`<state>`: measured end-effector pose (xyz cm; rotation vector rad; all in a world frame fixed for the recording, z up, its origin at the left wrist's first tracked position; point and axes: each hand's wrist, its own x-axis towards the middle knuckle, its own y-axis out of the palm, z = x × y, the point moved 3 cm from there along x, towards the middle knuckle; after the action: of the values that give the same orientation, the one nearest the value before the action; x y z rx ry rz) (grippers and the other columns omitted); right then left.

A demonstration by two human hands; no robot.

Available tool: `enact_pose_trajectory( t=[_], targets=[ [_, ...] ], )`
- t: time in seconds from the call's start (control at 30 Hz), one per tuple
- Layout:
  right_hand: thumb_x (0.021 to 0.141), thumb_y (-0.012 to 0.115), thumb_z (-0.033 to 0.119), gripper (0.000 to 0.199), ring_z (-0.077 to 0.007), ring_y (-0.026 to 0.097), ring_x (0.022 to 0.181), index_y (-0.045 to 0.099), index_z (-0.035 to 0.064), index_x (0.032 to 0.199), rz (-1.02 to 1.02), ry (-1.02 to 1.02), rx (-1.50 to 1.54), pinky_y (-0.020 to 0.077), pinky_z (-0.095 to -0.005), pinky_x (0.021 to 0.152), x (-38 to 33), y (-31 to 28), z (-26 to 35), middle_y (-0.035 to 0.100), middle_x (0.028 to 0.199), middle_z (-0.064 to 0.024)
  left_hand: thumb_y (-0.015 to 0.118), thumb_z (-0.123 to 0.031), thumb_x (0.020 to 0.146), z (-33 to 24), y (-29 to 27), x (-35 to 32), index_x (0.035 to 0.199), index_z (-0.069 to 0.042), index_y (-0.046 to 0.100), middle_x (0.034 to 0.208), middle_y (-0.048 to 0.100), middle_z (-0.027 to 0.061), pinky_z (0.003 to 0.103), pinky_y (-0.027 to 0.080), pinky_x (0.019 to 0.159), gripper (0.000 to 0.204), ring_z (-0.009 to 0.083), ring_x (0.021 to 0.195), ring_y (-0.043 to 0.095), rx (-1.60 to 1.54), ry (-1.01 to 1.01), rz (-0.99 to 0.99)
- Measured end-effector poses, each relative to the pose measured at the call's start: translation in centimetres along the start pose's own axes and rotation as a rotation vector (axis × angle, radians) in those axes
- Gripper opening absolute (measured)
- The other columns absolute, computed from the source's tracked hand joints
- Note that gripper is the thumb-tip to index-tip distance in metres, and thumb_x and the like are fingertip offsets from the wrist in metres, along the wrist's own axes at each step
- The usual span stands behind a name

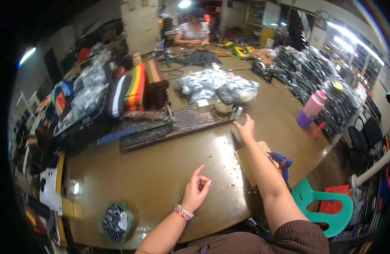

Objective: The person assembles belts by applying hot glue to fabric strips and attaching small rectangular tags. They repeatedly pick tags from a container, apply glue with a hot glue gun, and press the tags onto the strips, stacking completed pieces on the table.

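My right hand point(246, 128) reaches far out over the table, thumb and fingers apart. Just beyond its fingertips stands a small white-and-green object point(238, 112), perhaps a little bottle; contact is hard to tell. A dark pointed strip point(236, 140) lies below the thumb, its kind unclear. Above the near middle of the table hovers my left hand point(196, 189), a beaded bracelet on its wrist. It holds nothing, with the index finger stretched and the others loosely curled. Under my right forearm are a piece of cardboard point(245, 168) and a blue glue gun point(281, 164).
A long dark board point(178, 129) crosses the table, with striped fabric stacks point(135, 89) behind it. Around are a glass jar point(223, 109), clear plastic bags point(216, 82), a pink-purple bottle point(312, 109), a green bag point(115, 222) and a green chair point(326, 205). Another person point(193, 31) sits opposite.
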<state>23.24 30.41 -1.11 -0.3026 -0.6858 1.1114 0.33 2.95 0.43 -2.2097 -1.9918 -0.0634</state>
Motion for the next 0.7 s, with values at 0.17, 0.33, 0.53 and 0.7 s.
enact_pose_trajectory(
  t=[0.17,0.33,0.53,0.7],
  targets=[
    [0.077,0.070,0.009,0.041,-0.0290,0.054,0.106,0.058,0.0068,0.116,-0.019,-0.442,0.156,0.0499,-0.0361,0.085,-12.7,-5.2,4.5,0.054,0.113,-0.0158,0.059,-0.019,0.089,-5.9,-0.5,-1.4,0.121,-0.004,0.054,0.102,0.061,0.0119,0.035,0.050,0.083,0.035,0.0260,0.089,0.062,0.452,0.197,0.106],
    [0.080,0.064,0.002,0.011,-0.0252,0.060,0.092,0.065,0.0031,0.091,0.228,-0.329,0.291,0.0530,-0.0318,0.075,-16.6,-6.6,5.0,0.059,0.100,-0.0118,0.066,-0.019,0.082,-10.1,-4.8,-7.8,0.116,-0.007,0.058,0.105,0.058,0.0115,0.039,0.043,0.093,0.037,0.0303,0.101,0.054,0.876,0.215,-0.215],
    [0.082,0.064,0.008,0.008,-0.0251,0.063,0.076,0.065,0.0000,0.086,0.324,-0.357,0.181,0.0499,-0.0334,0.070,-16.9,-6.6,5.1,0.061,0.083,-0.0134,0.070,-0.009,0.074,-9.7,-12.3,-19.0,0.115,-0.005,0.056,0.108,0.053,0.0141,0.043,0.040,0.093,0.043,0.0326,0.105,0.049,1.268,-0.105,-0.747],
    [0.082,0.065,0.011,0.011,-0.0271,0.061,0.079,0.066,0.0008,0.087,0.348,-0.365,0.195,0.0489,-0.0343,0.072,-17.1,-6.7,5.1,0.059,0.085,-0.0135,0.066,-0.005,0.078,-6.2,-14.1,-21.2,0.099,0.000,0.059,0.094,0.056,0.0144,0.042,0.043,0.082,0.023,0.0341,0.089,0.054,1.143,-0.124,-0.741]
  ],
)
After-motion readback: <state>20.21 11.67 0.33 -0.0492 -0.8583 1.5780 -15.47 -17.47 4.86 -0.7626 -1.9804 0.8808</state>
